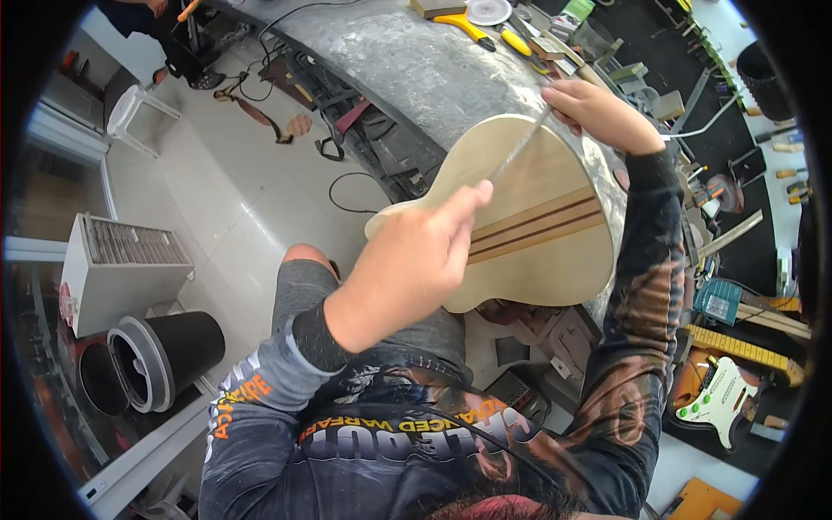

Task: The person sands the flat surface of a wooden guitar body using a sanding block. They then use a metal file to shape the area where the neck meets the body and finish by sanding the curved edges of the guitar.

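Note:
A pale wooden guitar body (511, 165) with dark and light stripes along its middle lies at the edge of the grey workbench, close in front of me. Across its upper part runs a thin metal file (523, 146), held at a slant. My left hand (412, 260) is closed around the near end of the file, above the body's waist. At the far end, my right hand (602, 114) grips the file just beyond the body's curved edge. The fingers of both hands hide the file's ends.
On the workbench (347, 52) lie yellow-handled tools (468, 28) and a round white lid-like disc (489, 10). An electric guitar (715, 399) rests at the right. To the left stand a black bin (182, 351), a white cabinet (113, 286) and a white stool (139, 113). Another person's legs (173, 43) show at the far left.

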Available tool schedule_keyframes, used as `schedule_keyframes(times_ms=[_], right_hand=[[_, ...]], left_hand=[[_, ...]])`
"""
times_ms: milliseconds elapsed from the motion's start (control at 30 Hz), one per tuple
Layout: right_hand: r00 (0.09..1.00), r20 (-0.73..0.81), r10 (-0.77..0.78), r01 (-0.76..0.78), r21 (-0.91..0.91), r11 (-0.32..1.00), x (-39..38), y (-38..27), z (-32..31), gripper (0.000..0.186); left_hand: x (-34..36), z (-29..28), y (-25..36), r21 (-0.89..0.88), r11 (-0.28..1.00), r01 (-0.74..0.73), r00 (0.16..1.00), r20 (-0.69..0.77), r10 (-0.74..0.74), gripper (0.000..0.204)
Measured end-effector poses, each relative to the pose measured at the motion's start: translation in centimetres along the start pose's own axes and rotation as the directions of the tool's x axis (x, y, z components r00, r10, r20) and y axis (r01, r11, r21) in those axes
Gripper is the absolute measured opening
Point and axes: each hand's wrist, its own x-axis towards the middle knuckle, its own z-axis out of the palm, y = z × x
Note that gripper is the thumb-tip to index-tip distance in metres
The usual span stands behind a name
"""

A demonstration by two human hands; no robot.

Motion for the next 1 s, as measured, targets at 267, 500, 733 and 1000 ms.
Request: schedule_keyframes(times_ms=[267, 500, 733, 1000], right_hand=[[0.996, -0.084, -0.014, 0.005, -0.107, 0.994, 7.8, 2.2, 2.8, 0.044], [0.989, 0.091, -0.113, 0.126, -0.147, 0.981, 3.8, -0.7, 0.4, 0.043], [0.986, 0.037, -0.163, 0.164, -0.415, 0.895, 9.1, 2.9, 2.0, 0.034], [0.940, 0.066, -0.336, 0.324, -0.488, 0.811, 7.1, 1.0, 2.8, 0.024]], left_hand=[[4.0, -0.4, -3.7, -0.142, 0.973, 0.180, 0.983, -0.005, -0.182, 0.033], [-0.2, -1.2, -1.5, -0.210, 0.963, 0.171, 0.985, 0.029, -0.169, 0.034], [3.2, 0.1, -5.2, -0.261, 0.942, 0.214, 0.975, 0.004, -0.220, 0.036], [-1.8, 1.0, -4.0, -0.342, 0.903, 0.259, 0.960, -0.013, -0.280, 0.035]])
